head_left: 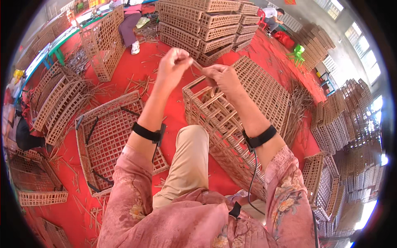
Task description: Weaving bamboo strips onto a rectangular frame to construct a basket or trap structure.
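A short stretch of thin brown wicker strip (197,65) shows between my two hands. My left hand (174,65) is raised with its fingers closed in a pinch on one end of it. Lower and to the right, my right hand (223,78) pinches the other end. Beneath my right hand and forearm stands a large woven wicker basket (262,84) of open lattice, with thicker wrapped rods along its near side. My right forearm hides part of that basket.
A shallow lattice tray (109,140) with black straps lies on the red floor to my left. Stacked baskets (198,31) stand ahead, more stacks (343,115) at right. Loose strips (300,99) lie behind the large basket. Other people (273,18) sit farther off.
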The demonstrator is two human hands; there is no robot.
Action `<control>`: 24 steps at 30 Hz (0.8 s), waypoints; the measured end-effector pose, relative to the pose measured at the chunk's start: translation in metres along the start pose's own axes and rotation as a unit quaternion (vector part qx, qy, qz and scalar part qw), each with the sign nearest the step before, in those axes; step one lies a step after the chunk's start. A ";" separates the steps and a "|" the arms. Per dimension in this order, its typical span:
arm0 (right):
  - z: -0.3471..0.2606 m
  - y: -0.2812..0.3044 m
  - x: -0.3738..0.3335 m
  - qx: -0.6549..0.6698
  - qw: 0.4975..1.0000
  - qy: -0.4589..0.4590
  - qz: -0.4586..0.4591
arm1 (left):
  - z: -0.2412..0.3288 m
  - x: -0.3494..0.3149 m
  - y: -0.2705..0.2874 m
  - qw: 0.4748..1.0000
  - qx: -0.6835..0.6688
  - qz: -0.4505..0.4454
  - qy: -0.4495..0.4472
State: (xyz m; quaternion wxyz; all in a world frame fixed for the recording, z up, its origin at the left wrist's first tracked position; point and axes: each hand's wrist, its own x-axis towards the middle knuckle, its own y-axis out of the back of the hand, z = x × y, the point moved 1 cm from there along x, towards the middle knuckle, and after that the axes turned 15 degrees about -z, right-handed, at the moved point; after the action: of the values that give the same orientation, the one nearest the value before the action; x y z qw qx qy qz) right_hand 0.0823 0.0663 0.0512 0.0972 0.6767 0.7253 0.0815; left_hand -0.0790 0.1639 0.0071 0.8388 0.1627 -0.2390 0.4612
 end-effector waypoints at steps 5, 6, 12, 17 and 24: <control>0.021 0.017 0.002 -0.032 0.996 -0.071 0.043 | -0.030 -0.031 -0.027 0.933 0.309 -0.097 0.158; 0.028 0.019 0.003 -0.029 0.997 -0.066 0.030 | -0.031 -0.032 -0.029 0.936 0.309 -0.090 0.141; 0.061 0.023 0.015 -0.128 0.980 -0.129 0.075 | -0.033 -0.031 -0.024 0.948 0.282 -0.095 0.117; 0.065 0.020 0.018 -0.135 0.982 -0.118 0.065 | -0.039 -0.035 -0.028 0.952 0.296 -0.060 0.042; 0.060 0.009 0.017 -0.121 0.982 -0.117 0.084 | -0.046 -0.042 -0.033 0.970 0.236 -0.005 0.053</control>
State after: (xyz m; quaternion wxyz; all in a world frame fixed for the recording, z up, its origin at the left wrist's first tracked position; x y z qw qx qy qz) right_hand 0.1052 0.0829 -0.0052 0.2556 0.7235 0.6339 0.0968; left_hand -0.0584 0.1400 -0.0566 0.7903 0.3324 -0.0774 0.5089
